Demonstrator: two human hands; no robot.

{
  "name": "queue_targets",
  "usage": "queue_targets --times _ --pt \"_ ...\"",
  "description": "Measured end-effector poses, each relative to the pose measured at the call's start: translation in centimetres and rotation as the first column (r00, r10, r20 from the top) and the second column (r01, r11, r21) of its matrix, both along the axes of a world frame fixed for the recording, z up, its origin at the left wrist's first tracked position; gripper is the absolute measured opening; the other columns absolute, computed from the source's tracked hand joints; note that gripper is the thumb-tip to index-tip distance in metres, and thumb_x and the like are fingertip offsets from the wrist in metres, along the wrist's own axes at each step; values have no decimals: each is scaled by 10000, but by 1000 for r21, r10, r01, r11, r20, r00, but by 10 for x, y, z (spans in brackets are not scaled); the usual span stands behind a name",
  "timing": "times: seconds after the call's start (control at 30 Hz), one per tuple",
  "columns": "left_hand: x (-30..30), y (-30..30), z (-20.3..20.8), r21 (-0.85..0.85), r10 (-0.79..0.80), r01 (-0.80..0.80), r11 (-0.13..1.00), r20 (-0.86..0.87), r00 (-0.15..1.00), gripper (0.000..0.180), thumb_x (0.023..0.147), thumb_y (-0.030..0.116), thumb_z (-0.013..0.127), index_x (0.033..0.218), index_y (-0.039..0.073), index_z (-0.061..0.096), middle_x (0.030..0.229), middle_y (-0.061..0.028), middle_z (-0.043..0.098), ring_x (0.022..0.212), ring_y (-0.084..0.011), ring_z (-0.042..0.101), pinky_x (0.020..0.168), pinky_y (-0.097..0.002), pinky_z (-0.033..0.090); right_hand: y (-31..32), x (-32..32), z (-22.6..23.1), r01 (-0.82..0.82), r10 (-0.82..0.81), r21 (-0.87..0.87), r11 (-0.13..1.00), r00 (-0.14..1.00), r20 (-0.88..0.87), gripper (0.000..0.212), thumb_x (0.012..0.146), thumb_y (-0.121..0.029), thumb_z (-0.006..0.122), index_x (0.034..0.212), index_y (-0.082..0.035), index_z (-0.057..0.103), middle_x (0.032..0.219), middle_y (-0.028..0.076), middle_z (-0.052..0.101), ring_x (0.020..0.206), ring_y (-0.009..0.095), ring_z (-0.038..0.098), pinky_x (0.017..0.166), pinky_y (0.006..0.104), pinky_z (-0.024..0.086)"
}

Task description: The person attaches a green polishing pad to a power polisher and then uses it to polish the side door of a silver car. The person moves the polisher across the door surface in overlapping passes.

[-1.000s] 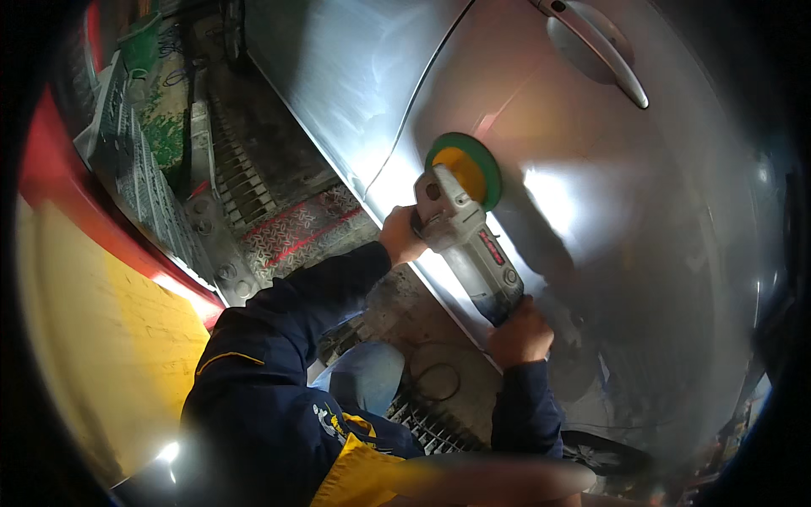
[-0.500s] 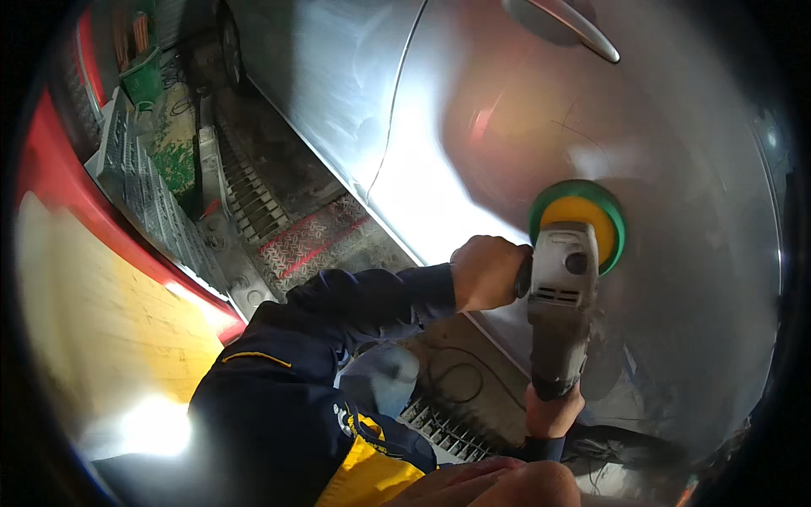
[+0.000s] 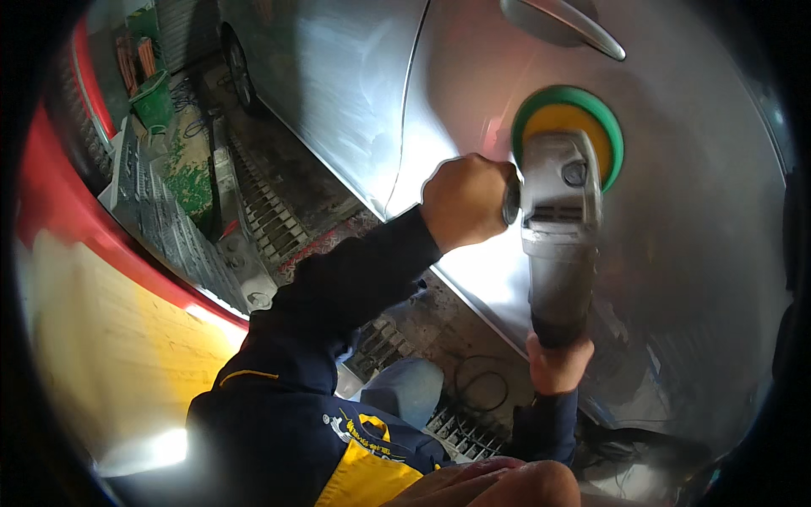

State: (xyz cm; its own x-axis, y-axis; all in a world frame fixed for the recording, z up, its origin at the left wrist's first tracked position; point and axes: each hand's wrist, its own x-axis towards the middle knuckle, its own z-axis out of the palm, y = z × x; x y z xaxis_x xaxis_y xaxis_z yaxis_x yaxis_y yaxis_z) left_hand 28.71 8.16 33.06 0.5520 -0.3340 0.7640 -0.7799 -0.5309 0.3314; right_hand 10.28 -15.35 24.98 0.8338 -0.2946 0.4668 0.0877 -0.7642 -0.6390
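A grey-white power polisher (image 3: 557, 279) is held up against the silver car door (image 3: 684, 228). My left hand (image 3: 467, 203) is closed round its side handle, at the left of the machine's head. Lower down, my right hand (image 3: 559, 365) wraps the rear end of the polisher body. The round polishing pad (image 3: 616, 144), green at the rim with a yellow-orange middle, lies against the door below the door handle (image 3: 579, 27). The tool's head hides the lower part of the pad.
A narrow gap line parts this door from the panel at its left. A car wheel (image 3: 238, 69), a green bucket (image 3: 153, 103) and a patterned metal plate (image 3: 160, 215) stand at the far left. Floor grating (image 3: 263, 203) and a looped dark cable (image 3: 480, 384) lie below the car.
Both hands have moved up with the polisher. The pad has slid higher on the door, nearer the door handle. My grip on the tool looks the same.
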Motion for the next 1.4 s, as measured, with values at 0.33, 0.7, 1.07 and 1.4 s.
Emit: queue_targets --times 0.33,0.7,1.07,1.4 --pt "115 147 -45 -199 183 -245 949 -285 941 270 820 206 841 985 3 776 1001 -238 777 1015 -415 748 838 -441 607 100 150 28 -118 55 -435 893 986 -155 455 749 -232 803 1069 33 620 842 222 732 829 442 725 748 524 592" --pt "44 43 -79 -43 130 -155 987 -346 929 317 852 361 766 913 50 766 916 -224 757 898 -454 730 803 -517 595 13 49 -12 20 -74 -333 943 986 -152 535 716 -217 826 1182 -11 664 973 242 767 951 462 742 825 532 606" --pt "24 -5 -167 -103 15 -64 993 -419 908 401 821 450 848 951 74 793 877 -208 766 844 -409 750 761 -477 605 -20 22 -67 86 -157 -362 928 973 -170 591 674 -254 907 1187 -74 673 1015 201 770 952 439 743 824 516 605" --pt "97 73 -291 -523 -96 -270 808 -569 817 410 917 276 861 1089 -68 721 1035 -182 795 1002 -232 750 829 -422 572 67 128 -78 -134 -137 -591 795 911 -390 387 859 -207 731 1177 -19 617 1056 149 750 952 344 769 790 457 621"
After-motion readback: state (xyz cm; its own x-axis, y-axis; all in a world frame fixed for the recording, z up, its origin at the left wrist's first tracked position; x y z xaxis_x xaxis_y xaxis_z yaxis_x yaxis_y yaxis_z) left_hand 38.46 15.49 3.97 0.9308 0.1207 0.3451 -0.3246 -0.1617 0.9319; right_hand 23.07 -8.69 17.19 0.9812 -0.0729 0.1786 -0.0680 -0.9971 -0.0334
